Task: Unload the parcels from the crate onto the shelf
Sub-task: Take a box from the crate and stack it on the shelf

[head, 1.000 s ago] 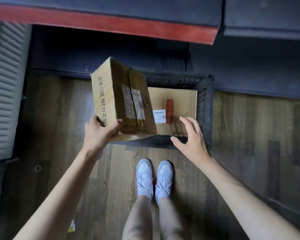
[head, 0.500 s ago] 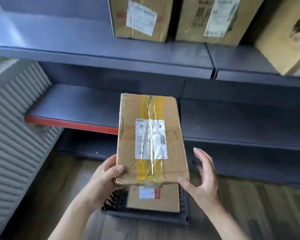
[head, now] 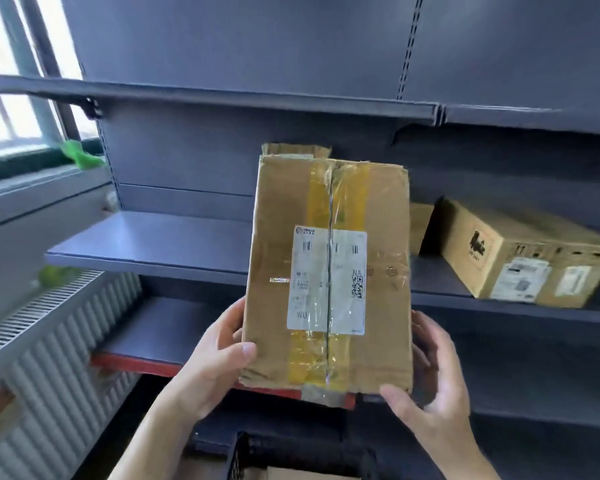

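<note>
Both bare forearms reaching up and forward. Left hand (head: 219, 358) gripping the lower left edge of the taped brown cardboard parcel (head: 326, 271), thumb lying on its front; right hand (head: 426, 386) cupping the lower right corner, thumb pressing below.

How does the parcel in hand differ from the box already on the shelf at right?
The held parcel is in the air, gripped by the left hand and right hand; the shelved box rests on the shelf. The held parcel has yellow tape; the shelved box bears a black logo. Both are brown cardboard with white labels.
</note>
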`<state>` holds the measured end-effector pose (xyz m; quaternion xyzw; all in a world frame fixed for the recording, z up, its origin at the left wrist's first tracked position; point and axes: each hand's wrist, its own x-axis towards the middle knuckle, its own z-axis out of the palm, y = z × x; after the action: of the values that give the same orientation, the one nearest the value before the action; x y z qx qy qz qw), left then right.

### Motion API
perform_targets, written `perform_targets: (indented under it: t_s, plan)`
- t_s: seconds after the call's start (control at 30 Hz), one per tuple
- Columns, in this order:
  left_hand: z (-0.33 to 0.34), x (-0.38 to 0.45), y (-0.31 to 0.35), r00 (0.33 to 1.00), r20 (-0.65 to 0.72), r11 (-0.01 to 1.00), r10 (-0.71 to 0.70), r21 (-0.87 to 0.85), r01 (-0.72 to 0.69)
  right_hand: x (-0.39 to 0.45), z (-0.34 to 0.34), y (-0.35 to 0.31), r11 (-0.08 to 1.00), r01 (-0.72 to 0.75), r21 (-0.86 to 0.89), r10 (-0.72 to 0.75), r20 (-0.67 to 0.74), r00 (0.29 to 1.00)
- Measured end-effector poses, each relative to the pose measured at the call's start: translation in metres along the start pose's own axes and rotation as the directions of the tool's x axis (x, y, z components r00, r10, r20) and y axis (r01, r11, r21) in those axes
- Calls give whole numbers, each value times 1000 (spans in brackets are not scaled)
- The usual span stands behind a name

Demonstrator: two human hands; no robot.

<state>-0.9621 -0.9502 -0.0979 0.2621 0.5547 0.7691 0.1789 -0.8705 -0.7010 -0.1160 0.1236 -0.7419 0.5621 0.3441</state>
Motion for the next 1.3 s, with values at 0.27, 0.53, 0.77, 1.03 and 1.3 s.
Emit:
perform_targets:
  t_s: [0.27, 0.53, 0.77, 1.03, 1.3]
  plan:
    - [21, 4, 39, 986, 35, 987, 162, -7, -162, 24, -6, -35, 988, 147, 34, -146, -43, 988]
    - [23, 17, 34, 988, 52, 989, 148, -7, -148, 25, -7, -31, 994, 99, 46, -95, -68, 993]
    - [11, 29, 16, 996, -33, 996, 86, -11, -86, 29, 0, -13, 998, -13, -56, 13, -11, 1000]
    - [-21, 27, -45, 991, -110, 996, -75, -56, 69, 12, 16, 26, 982, -147, -121, 150, 19, 989]
    - [-22, 16, -84, 969, -147, 979, -198, -70, 189, -23, 19, 46, 943, -287, -169, 292, 4, 956]
